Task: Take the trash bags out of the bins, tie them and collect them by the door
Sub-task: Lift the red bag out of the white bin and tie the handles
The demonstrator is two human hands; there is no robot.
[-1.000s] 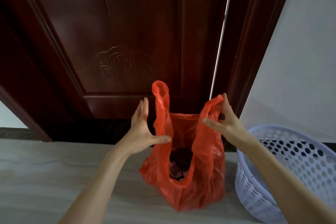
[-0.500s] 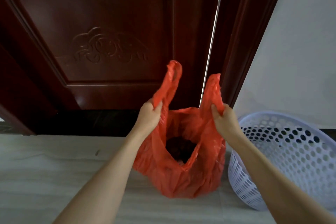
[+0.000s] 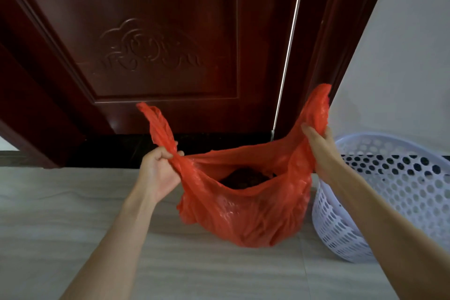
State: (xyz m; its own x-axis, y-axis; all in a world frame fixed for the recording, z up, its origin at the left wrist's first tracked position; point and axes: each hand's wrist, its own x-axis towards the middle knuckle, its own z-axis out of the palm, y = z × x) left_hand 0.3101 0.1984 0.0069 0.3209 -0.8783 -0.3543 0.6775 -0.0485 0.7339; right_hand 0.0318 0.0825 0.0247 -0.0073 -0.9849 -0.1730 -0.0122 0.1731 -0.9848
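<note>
Head view: my left hand (image 3: 158, 173) has its fingers (image 3: 162, 153) clenched round one handle of the red trash bag (image 3: 243, 214), my right hand (image 3: 319, 151) grips the other handle, and both are pulled wide apart so the bag's mouth gapes between my fingers, dark trash showing inside. The bag sits on the floor (image 3: 73, 226) below my fingers, close in front of the door (image 3: 170, 31), with the white bin (image 3: 389, 190) just under my right forearm. Tying step, I'd say: next I need to cross the two handles over each other and cinch a knot.
</note>
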